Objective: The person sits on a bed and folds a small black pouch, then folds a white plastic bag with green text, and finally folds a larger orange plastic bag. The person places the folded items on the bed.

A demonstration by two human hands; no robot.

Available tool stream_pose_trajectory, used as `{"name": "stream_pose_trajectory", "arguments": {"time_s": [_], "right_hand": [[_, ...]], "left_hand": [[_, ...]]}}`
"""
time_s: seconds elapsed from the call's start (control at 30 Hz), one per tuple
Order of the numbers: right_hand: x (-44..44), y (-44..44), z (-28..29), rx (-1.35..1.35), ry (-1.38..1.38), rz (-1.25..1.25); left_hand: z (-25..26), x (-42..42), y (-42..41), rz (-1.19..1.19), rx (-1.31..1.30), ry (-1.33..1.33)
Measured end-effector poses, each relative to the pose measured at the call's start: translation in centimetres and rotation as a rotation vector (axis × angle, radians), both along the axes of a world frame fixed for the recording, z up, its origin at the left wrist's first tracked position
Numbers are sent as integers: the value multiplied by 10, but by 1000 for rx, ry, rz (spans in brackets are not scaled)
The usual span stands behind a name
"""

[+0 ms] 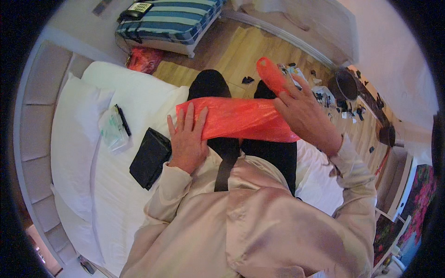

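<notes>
Across my thighs lies a red plastic bag [240, 118], flattened into a wide band. My left hand [189, 142] rests palm down on its left end, fingers spread. At the other end, my right hand [304, 113] grips the bag, its fingertips partly hidden. A narrow rounded red flap [271, 74] of the plastic sticks up beyond those fingers. Just left of my left hand, a black folded item [150, 158] lies on the white bed.
A clear plastic packet [114, 130] lies by the white pillow [74, 146]. Scraps litter the wooden floor at right near a dark bin [344, 83]. Ahead are a striped bench [170, 21] with a telephone [136, 11] and a red bag [144, 59] below.
</notes>
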State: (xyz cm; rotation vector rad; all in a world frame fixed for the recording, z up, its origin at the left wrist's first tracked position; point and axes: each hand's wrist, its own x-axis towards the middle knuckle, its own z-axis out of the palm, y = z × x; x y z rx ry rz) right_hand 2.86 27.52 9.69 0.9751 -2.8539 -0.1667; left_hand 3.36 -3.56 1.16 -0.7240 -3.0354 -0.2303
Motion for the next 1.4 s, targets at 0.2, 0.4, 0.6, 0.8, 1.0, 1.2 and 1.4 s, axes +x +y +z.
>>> {"name": "stream_pose_trajectory", "arguments": {"time_s": [0.2, 0.4, 0.6, 0.8, 1.0, 1.2, 1.4], "right_hand": [[71, 14, -19, 67, 42, -284], [108, 2, -47, -96, 56, -404], [115, -17, -41, -300, 133, -427], [89, 5, -44, -920, 136, -633], [84, 8, -72, -1883, -445, -946], [87, -27, -94, -1791, -659, -751], [87, -30, -107, -1740, -728, -743]], "left_hand": [[5, -4, -1, -37, -84, 14], [12, -4, -3, -8, -128, -3], [8, -21, -18, 58, -193, 71], [-8, -36, -45, 39, -223, 110], [-15, -33, -50, 35, -204, 69], [-12, -28, -57, 17, -250, 41], [44, -23, -49, -127, -237, -19]]}}
